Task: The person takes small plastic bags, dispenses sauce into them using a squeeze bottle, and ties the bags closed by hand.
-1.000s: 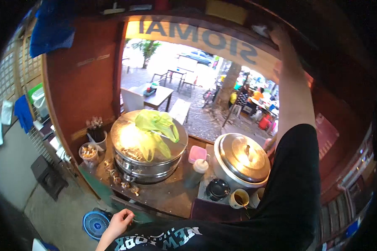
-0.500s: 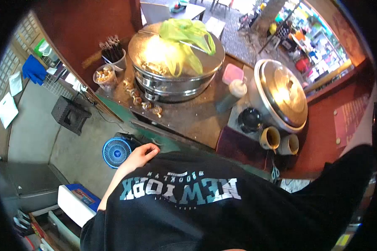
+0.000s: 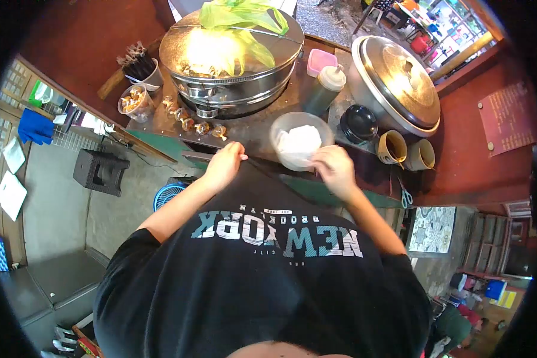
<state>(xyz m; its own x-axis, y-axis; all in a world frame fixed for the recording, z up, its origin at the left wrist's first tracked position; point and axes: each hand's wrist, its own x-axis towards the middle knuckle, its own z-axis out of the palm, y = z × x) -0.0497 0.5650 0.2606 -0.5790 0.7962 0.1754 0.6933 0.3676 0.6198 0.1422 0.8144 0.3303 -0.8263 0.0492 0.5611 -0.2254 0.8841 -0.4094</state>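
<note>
Plastic bowl (image 3: 292, 160) near counter edge (image 3: 258, 152)

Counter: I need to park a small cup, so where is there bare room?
The bare patch of counter lies between the steamer, the wrapped pieces and the clear bowl. It is crowded at right, where the lidded pot, black dishes and two brown cups stand close, and at left, around the filled tub.

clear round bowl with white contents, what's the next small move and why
Probably bring the bare left hand over to steady the clear round bowl. The bowl, with its white contents, looks close to the front edge of the dark brown counter; only the bare right hand is at its rim, while the left is nearby, fingers curled.
</note>
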